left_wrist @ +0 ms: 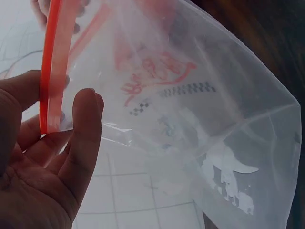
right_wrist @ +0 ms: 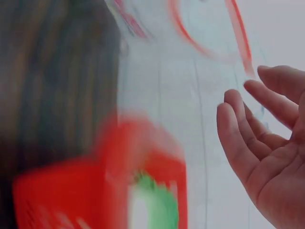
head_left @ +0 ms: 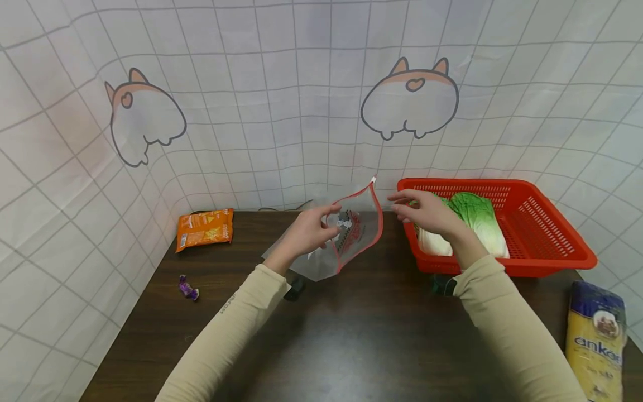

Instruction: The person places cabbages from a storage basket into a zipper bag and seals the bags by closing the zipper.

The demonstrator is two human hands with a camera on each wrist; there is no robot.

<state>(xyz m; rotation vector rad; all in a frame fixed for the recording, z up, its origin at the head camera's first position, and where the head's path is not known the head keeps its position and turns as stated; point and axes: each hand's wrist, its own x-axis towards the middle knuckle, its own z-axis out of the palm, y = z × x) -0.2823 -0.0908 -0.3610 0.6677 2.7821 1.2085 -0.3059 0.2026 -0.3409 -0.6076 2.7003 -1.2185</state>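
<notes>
A clear zip bag [head_left: 359, 240] with a red zip edge and red print hangs over the dark table, its mouth spread towards the right. My left hand [head_left: 306, 230] holds the bag by its red-edged rim; in the left wrist view the thumb and fingers of that hand [left_wrist: 52, 157] lie on either side of the rim. Just right of the bag's mouth, my right hand [head_left: 432, 213] is in the air with loosely bent fingers and nothing in them. Beneath it sit the red basket's [head_left: 552, 229] left end and napa cabbage [head_left: 477, 215].
An orange snack packet [head_left: 205, 229] lies at the back left, with a purple wrapped candy [head_left: 188, 288] in front of it. A yellow and blue pasta packet [head_left: 598, 340] lies at the right edge. Under the bag is a small black object [head_left: 294, 288]. A grid-patterned cloth [head_left: 281, 100] closes off the back.
</notes>
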